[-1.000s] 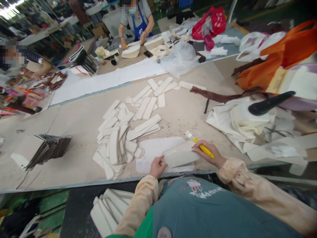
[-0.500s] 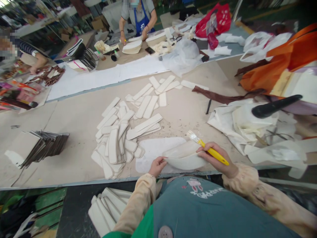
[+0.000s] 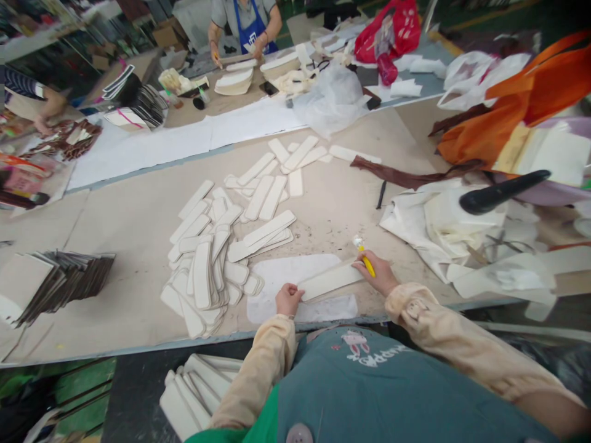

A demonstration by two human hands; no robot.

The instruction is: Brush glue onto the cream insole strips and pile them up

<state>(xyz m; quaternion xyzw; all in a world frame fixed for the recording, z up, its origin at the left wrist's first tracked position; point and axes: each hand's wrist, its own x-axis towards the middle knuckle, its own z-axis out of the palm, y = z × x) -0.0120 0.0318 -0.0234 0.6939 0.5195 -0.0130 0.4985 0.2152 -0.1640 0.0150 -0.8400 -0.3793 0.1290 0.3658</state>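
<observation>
Stretching across the workshop, a broad covered table (image 3: 127,215) is bearing a sprawling heap of cut strips (image 3: 203,264) left of centre. Near the table's near edge, a white sheet (image 3: 270,280) is lying flat, and over it a pale panel (image 3: 330,281) is sitting between both hands; whether it is touching the sheet is hard to tell. Its long axis is slanting from near left to far right. The right hand (image 3: 381,274) is pinching the far-right end while clasping a yellow-handled brush (image 3: 368,264), whose bristles are pointing to the far side. The left hand (image 3: 289,299) is pinching the near-left end. Because the right fingers are sharing their grip, the panel could slip or buckle, and a tipping brush could smear it.
</observation>
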